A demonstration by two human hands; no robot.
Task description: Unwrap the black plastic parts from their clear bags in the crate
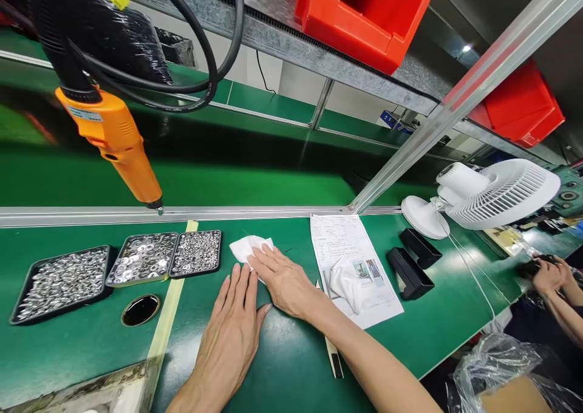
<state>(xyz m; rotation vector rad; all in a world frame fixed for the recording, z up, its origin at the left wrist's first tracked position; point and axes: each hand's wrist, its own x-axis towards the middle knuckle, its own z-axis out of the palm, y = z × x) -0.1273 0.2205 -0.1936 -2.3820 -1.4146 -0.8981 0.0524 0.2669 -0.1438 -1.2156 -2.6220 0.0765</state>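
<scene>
**Wiping the worktop with a cloth**

My right hand (285,282) lies flat, fingers spread, pressing the white cloth (249,247) onto the green worktop (282,364), just right of the tray of washers (195,253). My left hand (232,328) rests open beside it, holding nothing. I seem to be mid-wipe; next I'd need steady pressure, clear of the tray.

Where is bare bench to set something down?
Bare mat shows near the front edge, between the left hand and right forearm. Another patch lies between the cloth and paper. The trays crowd the left.
</scene>
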